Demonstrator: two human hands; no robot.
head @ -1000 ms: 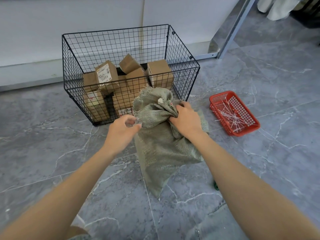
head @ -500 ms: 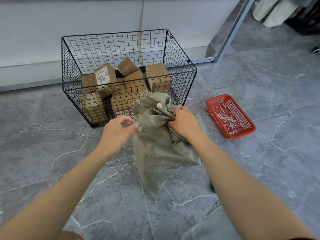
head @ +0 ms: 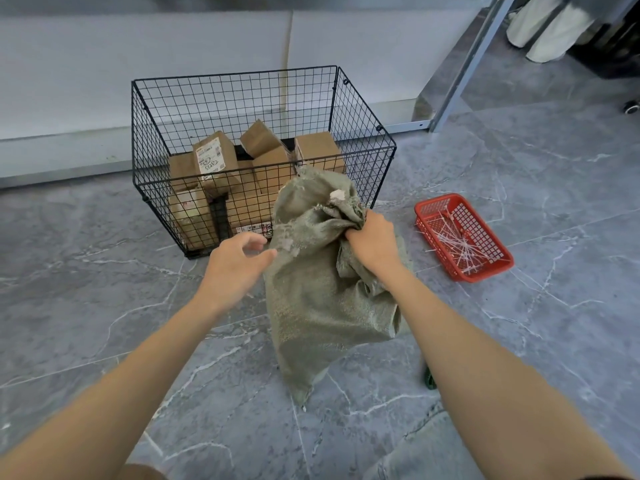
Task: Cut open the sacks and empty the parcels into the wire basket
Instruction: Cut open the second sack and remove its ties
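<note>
Half through emptying, seemingly. Gripping bunched mouth of sack with right hand, left hand loosely spread just beside, on floor before wire basket. Next: catch other edge, lift, tip over rim.

Basket top open: your way in is from above, over parcels. Sack stands against basket's front right; its bunched mouth reaches rim height and blocks that corner. Bare floor lies left of sack, under your left hand. Red tray sits on floor right of sack, near your right hand. Wall close behind basket.
</note>
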